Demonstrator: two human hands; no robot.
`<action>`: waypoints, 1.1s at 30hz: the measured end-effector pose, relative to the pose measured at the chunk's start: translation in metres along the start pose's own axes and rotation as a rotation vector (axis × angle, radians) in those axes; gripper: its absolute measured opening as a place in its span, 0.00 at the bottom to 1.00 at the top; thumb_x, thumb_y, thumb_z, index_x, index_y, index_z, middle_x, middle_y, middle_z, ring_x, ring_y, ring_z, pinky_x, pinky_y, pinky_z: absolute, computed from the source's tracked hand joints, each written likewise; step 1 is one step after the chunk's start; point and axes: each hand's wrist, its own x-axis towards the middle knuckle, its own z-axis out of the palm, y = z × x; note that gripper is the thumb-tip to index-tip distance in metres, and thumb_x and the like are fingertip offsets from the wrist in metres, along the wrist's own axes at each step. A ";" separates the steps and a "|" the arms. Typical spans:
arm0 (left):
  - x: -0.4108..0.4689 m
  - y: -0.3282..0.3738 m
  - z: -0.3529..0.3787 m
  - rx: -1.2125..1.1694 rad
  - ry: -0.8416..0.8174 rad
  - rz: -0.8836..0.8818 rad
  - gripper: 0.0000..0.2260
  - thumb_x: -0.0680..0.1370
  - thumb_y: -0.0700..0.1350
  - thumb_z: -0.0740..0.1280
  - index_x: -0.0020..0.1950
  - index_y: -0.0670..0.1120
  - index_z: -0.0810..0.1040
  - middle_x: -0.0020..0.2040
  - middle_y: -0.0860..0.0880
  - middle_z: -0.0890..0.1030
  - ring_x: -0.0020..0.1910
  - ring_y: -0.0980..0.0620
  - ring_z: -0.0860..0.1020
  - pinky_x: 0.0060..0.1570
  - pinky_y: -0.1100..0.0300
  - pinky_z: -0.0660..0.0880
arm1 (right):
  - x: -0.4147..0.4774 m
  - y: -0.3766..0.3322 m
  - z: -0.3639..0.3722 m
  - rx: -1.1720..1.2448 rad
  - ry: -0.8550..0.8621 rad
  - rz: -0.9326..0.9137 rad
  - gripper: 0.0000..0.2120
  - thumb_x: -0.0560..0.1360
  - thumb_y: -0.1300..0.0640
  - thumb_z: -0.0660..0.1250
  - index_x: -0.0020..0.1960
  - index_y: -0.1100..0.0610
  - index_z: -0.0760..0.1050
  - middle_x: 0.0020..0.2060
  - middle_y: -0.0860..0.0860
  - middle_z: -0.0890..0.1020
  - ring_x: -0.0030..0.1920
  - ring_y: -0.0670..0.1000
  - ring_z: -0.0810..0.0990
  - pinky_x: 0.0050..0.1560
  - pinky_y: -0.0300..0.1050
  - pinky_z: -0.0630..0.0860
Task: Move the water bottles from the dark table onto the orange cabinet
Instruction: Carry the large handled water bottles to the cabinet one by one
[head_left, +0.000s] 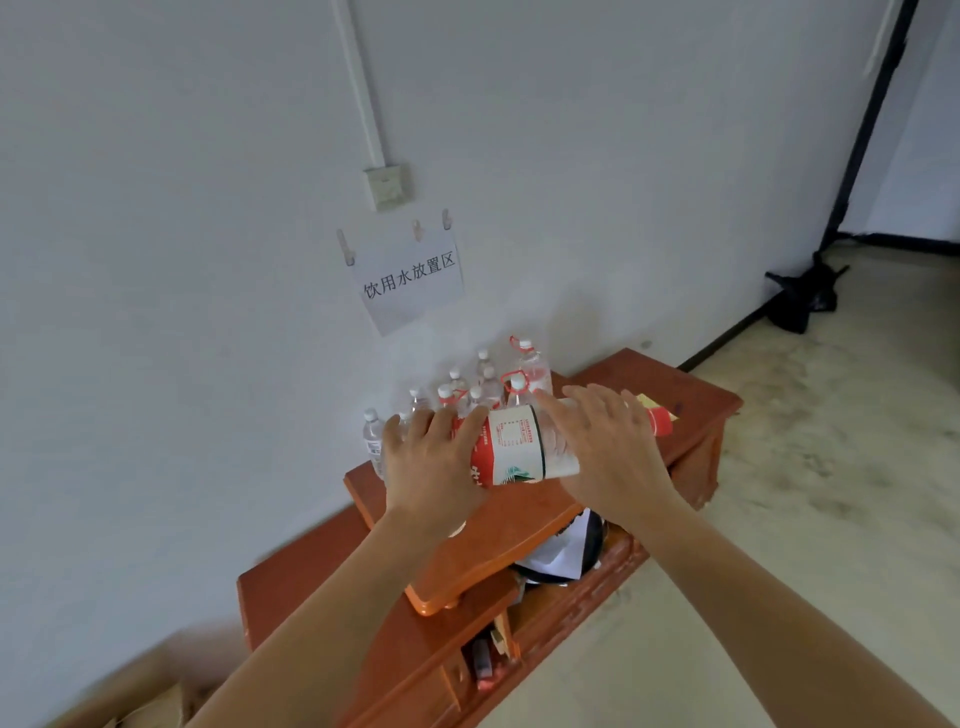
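Observation:
I hold a large water bottle (519, 447) with a red and white label and a red cap sideways above the orange cabinet (680, 389). My left hand (431, 462) grips its base end. Over its upper part, near the neck, my right hand (608, 447) wraps with fingers spread. Several water bottles (483, 384) stand on the cabinet top against the wall: small ones with white caps and larger ones with red handles. The dark table is out of view.
The cabinet's lower section (291, 587) juts toward me with an open compartment (561, 556) holding papers and dark items. A paper sign (410, 280) hangs on the wall. A black bag (800, 301) lies on the floor at right, and a cardboard box (150, 696) sits at lower left.

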 end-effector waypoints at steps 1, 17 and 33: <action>0.016 0.000 0.014 0.005 -0.016 -0.019 0.39 0.60 0.60 0.76 0.69 0.55 0.72 0.57 0.49 0.80 0.59 0.42 0.77 0.60 0.36 0.70 | 0.018 0.013 0.011 0.013 -0.010 -0.038 0.50 0.59 0.50 0.83 0.76 0.48 0.62 0.63 0.55 0.77 0.64 0.60 0.77 0.61 0.66 0.76; 0.061 -0.036 0.237 -0.467 -0.504 -0.286 0.42 0.63 0.68 0.72 0.74 0.61 0.64 0.66 0.56 0.74 0.67 0.50 0.69 0.67 0.47 0.63 | 0.146 0.121 0.163 0.407 -0.565 0.239 0.45 0.65 0.14 0.45 0.63 0.43 0.77 0.53 0.47 0.83 0.53 0.51 0.82 0.59 0.56 0.78; 0.101 -0.026 0.378 -0.980 -0.776 -0.726 0.41 0.68 0.56 0.79 0.75 0.57 0.61 0.70 0.55 0.74 0.68 0.47 0.74 0.63 0.47 0.74 | 0.249 0.026 0.245 0.400 -0.567 0.284 0.16 0.80 0.42 0.65 0.51 0.52 0.63 0.34 0.47 0.73 0.33 0.45 0.75 0.33 0.33 0.64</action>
